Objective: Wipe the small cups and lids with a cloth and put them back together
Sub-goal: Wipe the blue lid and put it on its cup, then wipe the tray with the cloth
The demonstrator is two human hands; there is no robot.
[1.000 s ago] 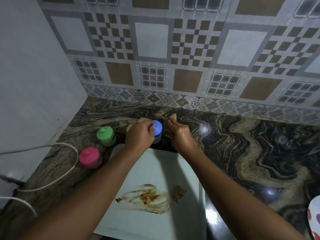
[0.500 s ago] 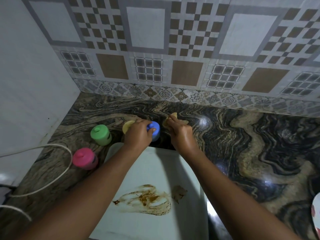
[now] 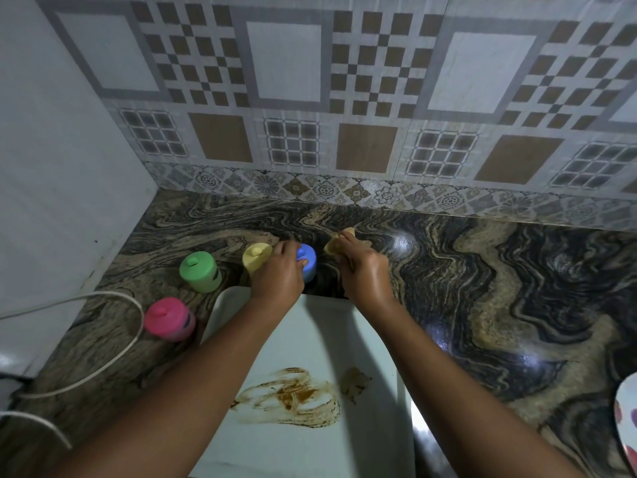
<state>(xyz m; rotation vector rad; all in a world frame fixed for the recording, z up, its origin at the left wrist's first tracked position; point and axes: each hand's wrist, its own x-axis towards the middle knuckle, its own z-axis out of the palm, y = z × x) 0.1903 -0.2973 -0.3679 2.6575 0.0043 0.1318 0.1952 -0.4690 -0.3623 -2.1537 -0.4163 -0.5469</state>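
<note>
I am gripping the small blue plastic cup with its knobbed blue lid [image 3: 307, 267] in my left hand [image 3: 275, 274], fingers curling over the lid's far edge and thumb pressing on its near side. The cup is standing upright on the dark swirled marble counter [image 3: 482, 288], just past the far edge of the white rectangular board [image 3: 310, 339] that is lying under my forearms. My right hand [image 3: 362, 270] is closing around a bunched pale yellow cloth [image 3: 339, 241], which is poking out above my knuckles. It is hovering just beside the blue cup on its right, apart from it.

A small yellow plastic cup with a lid [image 3: 255, 258] is standing right behind my left hand, partly hidden by it. A green lidded cup of the same kind [image 3: 200, 272] is sitting further left, and a pink one [image 3: 169, 319] is standing nearer me, beside the board's left edge. All four are wearing their lids.

A brown smear [image 3: 293, 396] is spreading across the near half of the board. A white cable [image 3: 113, 343] is looping over the counter left of the pink cup. A patterned tiled wall [image 3: 310, 98] is rising behind the counter, and a white plate rim with red spots [image 3: 627, 419] is showing at the right edge.
</note>
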